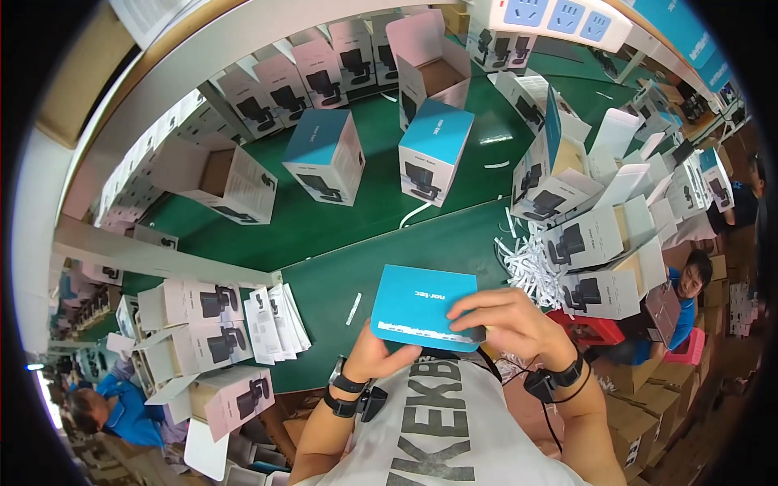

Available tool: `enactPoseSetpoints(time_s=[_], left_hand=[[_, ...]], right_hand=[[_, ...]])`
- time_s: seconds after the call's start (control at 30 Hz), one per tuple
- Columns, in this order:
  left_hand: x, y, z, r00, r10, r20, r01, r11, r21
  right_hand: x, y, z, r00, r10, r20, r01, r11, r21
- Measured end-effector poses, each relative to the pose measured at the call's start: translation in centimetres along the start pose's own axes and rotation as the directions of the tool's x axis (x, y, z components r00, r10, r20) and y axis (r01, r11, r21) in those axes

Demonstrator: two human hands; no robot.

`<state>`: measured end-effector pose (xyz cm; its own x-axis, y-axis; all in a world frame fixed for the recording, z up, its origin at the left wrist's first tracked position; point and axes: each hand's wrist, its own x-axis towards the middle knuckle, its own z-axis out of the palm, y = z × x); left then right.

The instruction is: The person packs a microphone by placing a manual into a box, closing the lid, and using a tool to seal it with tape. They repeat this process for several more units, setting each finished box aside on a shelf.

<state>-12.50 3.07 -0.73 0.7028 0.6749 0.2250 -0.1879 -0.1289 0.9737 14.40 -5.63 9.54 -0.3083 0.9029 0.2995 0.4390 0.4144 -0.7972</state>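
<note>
A carton with a blue top (pixel 415 293) is held over the bench edge, close to my body. My left hand (pixel 374 353) grips its lower left corner, thumb along the near edge. From the right, my right hand (pixel 512 322) reaches over the same carton, fingers stretched and lying on its blue face near the right edge. A ragged white band runs along the near edge of that face. Both wrists wear black bands with small devices. The carton's underside is hidden.
Two closed blue-topped cartons (pixel 322 154) (pixel 436 150) stand on the green bench (pixel 340 231). Open cartons (pixel 596 239) crowd the right, beside a heap of white paper strips (pixel 533 263). More open cartons (pixel 198 348) and folded leaflets (pixel 274 324) lie left. Co-workers sit at both sides.
</note>
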Motion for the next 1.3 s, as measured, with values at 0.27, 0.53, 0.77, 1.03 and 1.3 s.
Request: enactPoseSetpoints(time_s=[0.27, 0.53, 0.77, 1.03, 1.3], left_hand=[[-0.6, -1.1, 0.8, 0.997, -0.064, -0.035, 0.06, 0.992, -0.112], [-0.7, -1.0, 0.8, 0.995, -0.085, -0.06, 0.078, 0.992, -0.097], [-0.9, -1.5, 0.4, 0.996, -0.085, -0.016, 0.084, 0.994, -0.074], [-0.9, -0.9, 0.3, 0.999, -0.013, 0.044, 0.014, 1.0, -0.017], [-0.5, -1.0, 0.9, 0.998, 0.014, -0.063, -0.012, 0.999, 0.035]], right_hand=[[7.6, 2.9, 5.4, 0.996, -0.018, 0.082, 0.025, 0.996, -0.086], [9.0, 3.0, 5.8, 0.959, -0.273, 0.076, 0.283, 0.933, -0.222], [10.7, 2.3, 5.6, 0.938, -0.341, 0.063, 0.342, 0.88, -0.329], [8.4, 1.4, 4.3, 0.951, -0.279, 0.134, 0.306, 0.912, -0.273], [7.5, 0.2, 4.6, 0.979, -0.076, 0.187, 0.098, 0.989, -0.111]])
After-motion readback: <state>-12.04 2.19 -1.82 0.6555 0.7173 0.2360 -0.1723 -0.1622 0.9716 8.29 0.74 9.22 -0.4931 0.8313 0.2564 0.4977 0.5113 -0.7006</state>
